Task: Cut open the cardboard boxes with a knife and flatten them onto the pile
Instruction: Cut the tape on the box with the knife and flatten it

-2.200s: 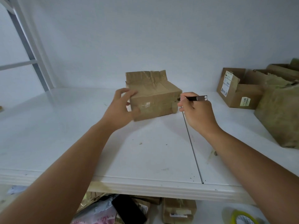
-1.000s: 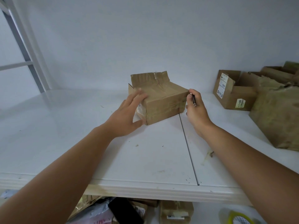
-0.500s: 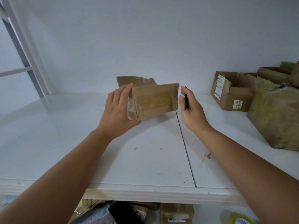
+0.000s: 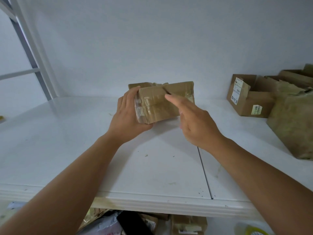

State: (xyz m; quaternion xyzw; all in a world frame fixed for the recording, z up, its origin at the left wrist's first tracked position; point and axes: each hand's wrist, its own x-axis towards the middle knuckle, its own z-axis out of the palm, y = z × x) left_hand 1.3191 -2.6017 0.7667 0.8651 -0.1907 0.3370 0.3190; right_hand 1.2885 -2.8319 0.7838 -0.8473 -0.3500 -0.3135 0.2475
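My left hand [image 4: 128, 114] grips the taped brown cardboard box [image 4: 165, 103], tipped on edge, its length running left-right along the white worktop's [image 4: 67, 141] back. My right hand [image 4: 194, 122] holds a thin dark knife [image 4: 166, 92] against its face.

Sticker [image 4: 257, 110] on open box [image 4: 249, 100] reads "2-4200"

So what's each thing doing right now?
Taped box: closed, tilted up on the table, held.
Left hand: gripping the box's left end.
Right hand: in front of the box; knife hardly visible.
Labelled box: flaps open.
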